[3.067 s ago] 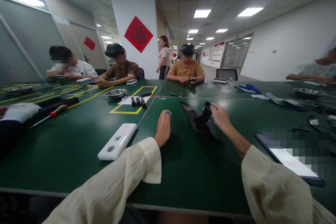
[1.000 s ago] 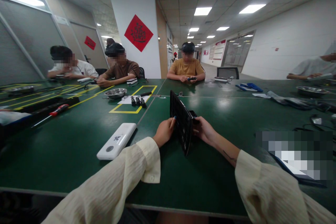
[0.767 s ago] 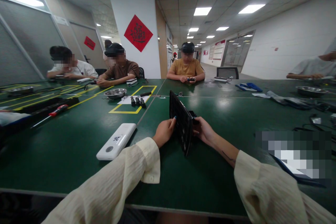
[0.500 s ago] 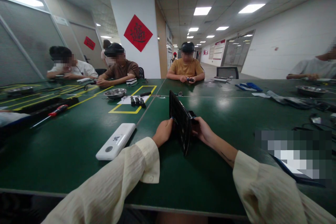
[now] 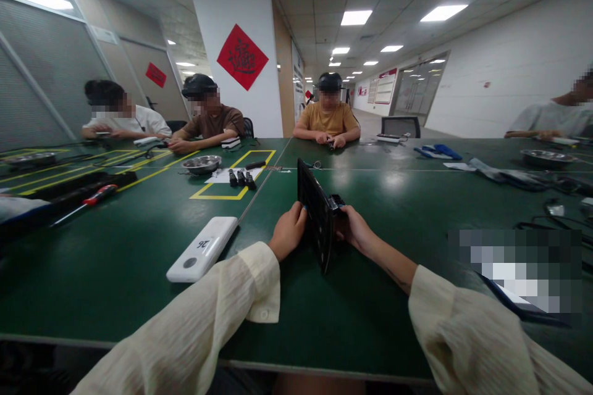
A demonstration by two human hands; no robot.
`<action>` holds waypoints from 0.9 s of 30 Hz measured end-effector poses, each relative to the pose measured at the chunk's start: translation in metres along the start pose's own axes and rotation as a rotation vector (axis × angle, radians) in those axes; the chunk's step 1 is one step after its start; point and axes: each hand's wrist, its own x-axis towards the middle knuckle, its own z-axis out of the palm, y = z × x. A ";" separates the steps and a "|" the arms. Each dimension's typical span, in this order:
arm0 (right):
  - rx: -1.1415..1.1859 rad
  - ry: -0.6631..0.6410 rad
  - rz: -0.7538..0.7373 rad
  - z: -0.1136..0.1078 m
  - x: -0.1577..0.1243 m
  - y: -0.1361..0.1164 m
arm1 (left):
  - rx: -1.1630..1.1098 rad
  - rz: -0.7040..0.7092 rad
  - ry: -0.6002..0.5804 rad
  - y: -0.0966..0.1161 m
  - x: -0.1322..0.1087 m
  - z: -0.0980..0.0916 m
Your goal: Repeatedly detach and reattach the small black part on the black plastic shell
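Note:
A thin, glossy black panel (image 5: 316, 216) stands on edge above the table, tilted, its narrow side toward me. My left hand (image 5: 290, 231) is closed at its left face, with a small bit of blue showing by the fingertips. On the other face, my right hand (image 5: 356, 231) grips around a black block-like fitting (image 5: 336, 202) that sticks out from the panel. The right fingers are partly hidden behind it. Left of my left hand lies a white power bank (image 5: 201, 250) marked 26.
A red-handled screwdriver (image 5: 99, 196) lies at left. Beyond are a metal bowl (image 5: 202, 164) and several black parts (image 5: 241, 179) on white paper. A dark-edged device (image 5: 514, 296), blurred, lies at right near grey cloth (image 5: 503, 174). Co-workers sit around the green table (image 5: 370, 321).
Both hands keep their hold on the panel. The black fitting by my right hand shows slightly more, and the panel has turned a little. The view has shifted slightly.

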 end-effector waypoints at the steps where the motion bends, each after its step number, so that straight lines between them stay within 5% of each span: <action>1: 0.002 -0.005 -0.002 -0.001 0.000 0.000 | 0.027 0.005 -0.001 0.000 0.000 0.000; 20: -0.032 -0.037 -0.036 -0.004 0.002 0.003 | 0.020 0.001 -0.067 -0.003 0.001 0.000; 27: -0.014 -0.038 -0.029 -0.006 0.005 0.005 | 0.165 -0.034 -0.003 -0.002 0.000 0.000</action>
